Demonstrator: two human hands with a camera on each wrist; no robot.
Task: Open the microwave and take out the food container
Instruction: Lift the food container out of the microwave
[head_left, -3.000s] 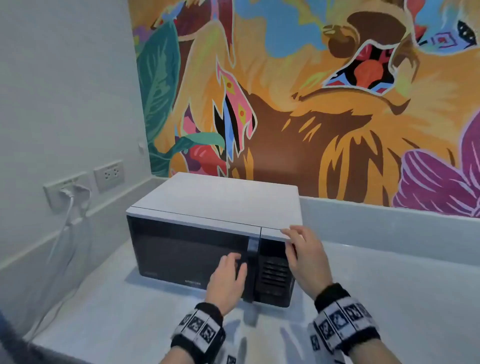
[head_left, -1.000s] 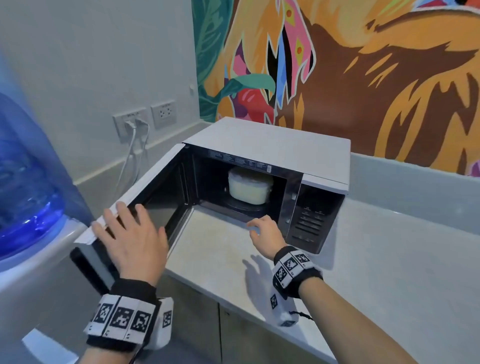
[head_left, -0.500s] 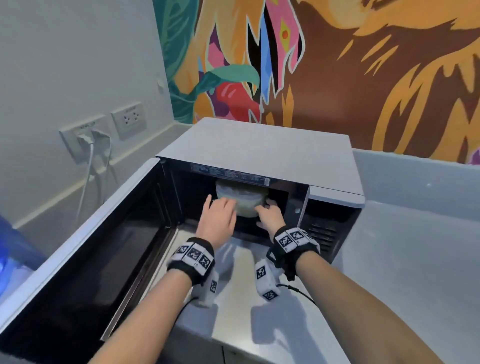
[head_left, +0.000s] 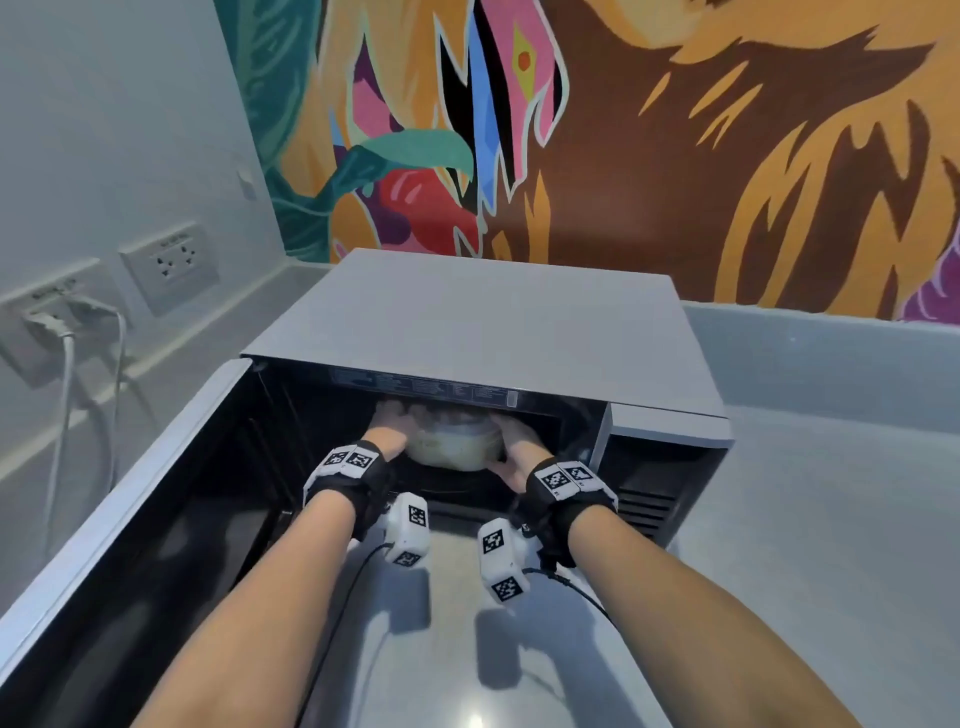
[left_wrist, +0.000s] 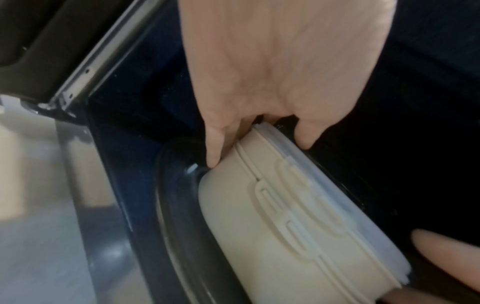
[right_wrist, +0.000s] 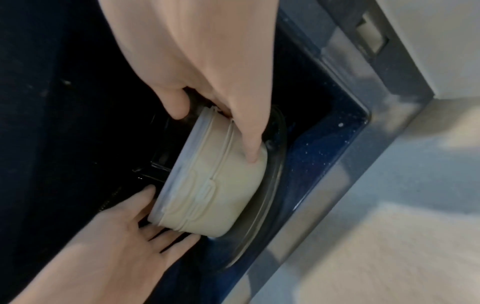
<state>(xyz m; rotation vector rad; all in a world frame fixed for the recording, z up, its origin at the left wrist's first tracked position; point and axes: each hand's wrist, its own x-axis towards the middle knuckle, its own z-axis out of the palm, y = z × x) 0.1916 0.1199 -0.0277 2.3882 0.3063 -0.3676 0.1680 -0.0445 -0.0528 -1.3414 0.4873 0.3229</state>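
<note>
The white microwave (head_left: 483, 322) stands on the counter with its door (head_left: 130, 493) swung wide to the left. Inside, a cream food container (head_left: 457, 444) with a translucent lid rests on the glass turntable (right_wrist: 275, 164). Both my hands are in the cavity. My left hand (head_left: 389, 423) grips the container's left side, thumb over the lid rim and fingers down the wall (left_wrist: 257, 144). My right hand (head_left: 511, 449) grips the right side in the same way (right_wrist: 215, 136). The container (left_wrist: 285, 216) still touches the turntable. The microwave's top edge hides my fingertips in the head view.
The control panel (head_left: 660, 483) stands right of the cavity. Grey countertop (head_left: 831, 519) stretches to the right. Wall sockets (head_left: 169, 265) with a plugged white cable (head_left: 67, 374) are on the left wall. A painted mural wall rises behind the microwave.
The door has been pulled wide open. My left hand left the door and joined the right inside the cavity. Both hands have since reached further in and closed round the container's sides.
</note>
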